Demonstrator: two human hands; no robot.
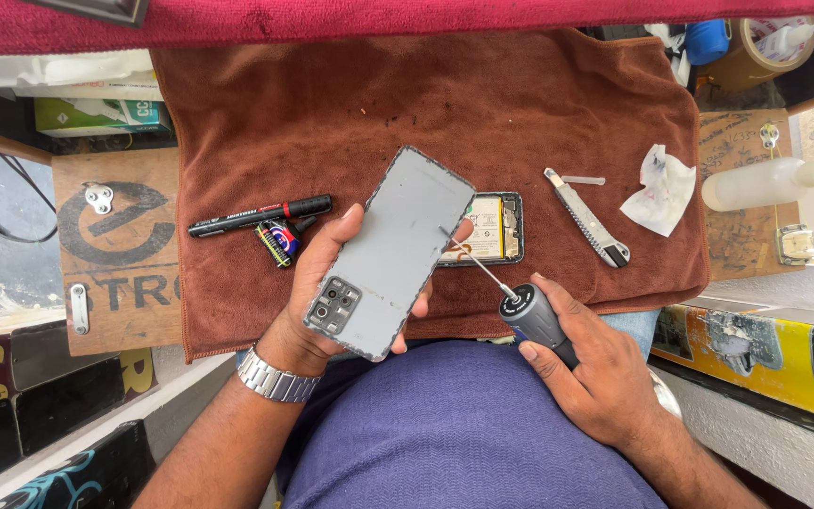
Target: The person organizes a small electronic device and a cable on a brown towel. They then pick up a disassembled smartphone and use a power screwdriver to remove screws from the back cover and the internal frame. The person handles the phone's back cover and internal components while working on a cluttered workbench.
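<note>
grey phone back cover lifted in the left hand, screwdriver gripped in the right hand.
both hands are closed on their things; the tip meets the cover at 3 o'clock, so best keep it shallow and steady. the opened phone on the brown towel is half hidden behind the cover.

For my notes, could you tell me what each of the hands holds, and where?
Left hand grips the grey phone back cover by its edges; right hand holds the screwdriver by its handle.
</note>
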